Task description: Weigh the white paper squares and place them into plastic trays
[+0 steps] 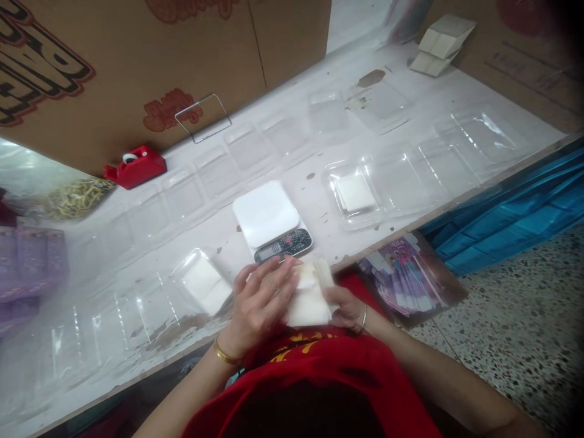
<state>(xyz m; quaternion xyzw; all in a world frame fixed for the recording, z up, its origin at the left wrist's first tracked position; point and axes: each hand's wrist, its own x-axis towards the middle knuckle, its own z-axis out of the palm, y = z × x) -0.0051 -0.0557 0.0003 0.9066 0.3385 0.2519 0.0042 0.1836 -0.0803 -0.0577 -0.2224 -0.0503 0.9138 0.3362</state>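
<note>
Both hands clasp a stack of white pads (309, 307) at the near edge of the worktop (314, 152). The left hand (260, 298) lies over it with fingers curled across the top, and the right hand (349, 310) grips it from underneath. Just beyond the hands stands a digital scale (269, 216). Just left of the left hand sits a clear tray (188, 263) holding white pads. Farther off, up and left, is a red tape dispenser (135, 165).

Both bare forearms were angled in from either side and met close in front of the chest. The left hand (260, 298) lay palm down, fingers stretched forward and slightly spread. The right hand (347, 311) sat just beside it, cupped, fingers curled closed.
</note>
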